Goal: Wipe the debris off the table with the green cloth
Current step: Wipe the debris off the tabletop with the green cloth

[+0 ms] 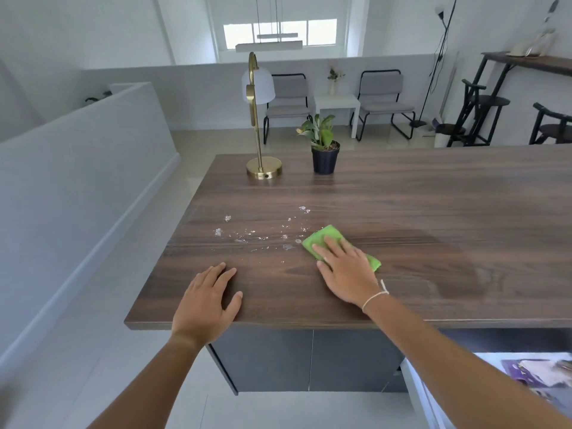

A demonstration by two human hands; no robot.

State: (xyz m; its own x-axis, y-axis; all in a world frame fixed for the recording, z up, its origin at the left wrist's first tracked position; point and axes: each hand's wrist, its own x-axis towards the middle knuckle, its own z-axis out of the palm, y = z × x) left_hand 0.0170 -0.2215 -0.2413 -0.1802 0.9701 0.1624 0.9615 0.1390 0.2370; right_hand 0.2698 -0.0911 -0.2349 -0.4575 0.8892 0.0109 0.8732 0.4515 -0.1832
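A folded green cloth [328,237] lies flat on the dark wooden table [433,212]. My right hand [346,270] presses down on it with the fingers spread, covering its near half. Small pale bits of debris [247,235] are scattered on the wood just left of the cloth, some touching its left edge. My left hand [205,301] rests flat on the table near the front edge, fingers apart, holding nothing, a short way in front of the debris.
A brass lamp [263,171] and a potted plant in a black pot [325,159] stand at the table's far side. The table's left edge runs close to the debris. A faint damp smear [483,274] shows on the wood at the right.
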